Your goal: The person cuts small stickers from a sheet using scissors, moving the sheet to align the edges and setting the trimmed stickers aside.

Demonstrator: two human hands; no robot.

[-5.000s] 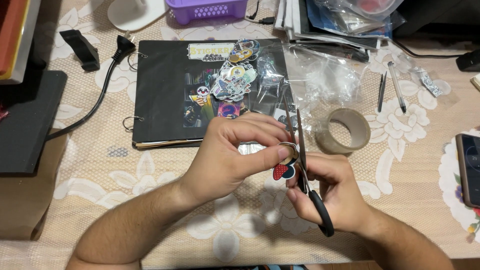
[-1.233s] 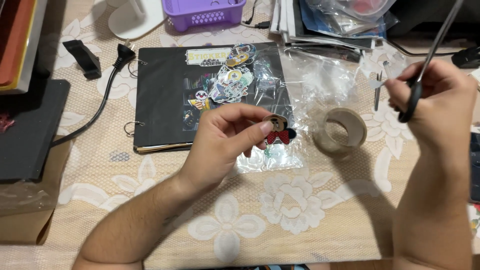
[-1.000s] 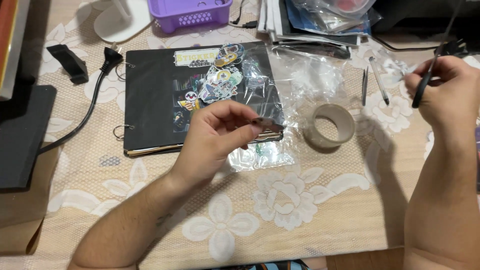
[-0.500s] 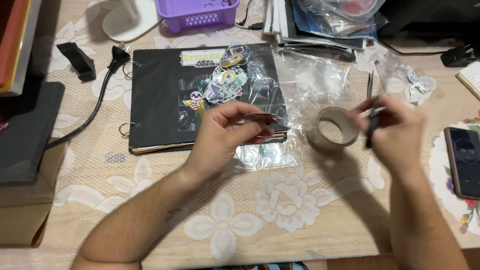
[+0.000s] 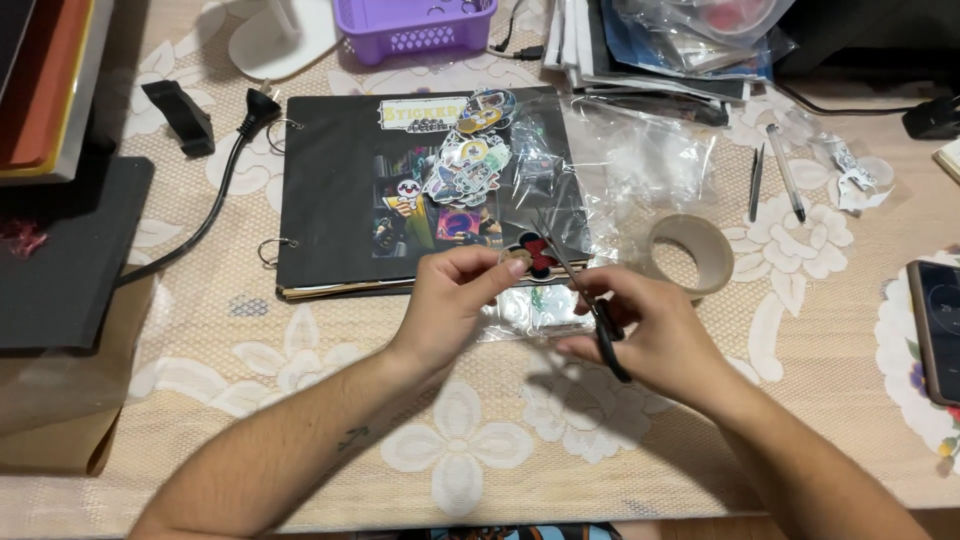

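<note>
My left hand (image 5: 452, 300) pinches a small sticker (image 5: 530, 256), red, black and tan, just in front of a black ring-bound album (image 5: 330, 200). My right hand (image 5: 655, 335) grips black-handled scissors (image 5: 585, 300), whose blades point up and left toward the sticker and reach right up to it. Both hands hover over a clear plastic sleeve (image 5: 545, 305) lying at the album's near edge. Several colourful stickers (image 5: 468, 170) are spread over the album's black page.
A tape roll (image 5: 690, 255) lies right of the hands. Tweezers (image 5: 755, 182) and a pen (image 5: 786, 186) rest farther back, a phone (image 5: 935, 315) at the right edge. A purple basket (image 5: 410, 28), a black power cord (image 5: 215, 200) and clear bags (image 5: 640, 160) surround the album.
My right hand swung the scissors out to the far right, then brought them back to the sticker. My left hand kept hold of the sticker throughout.
</note>
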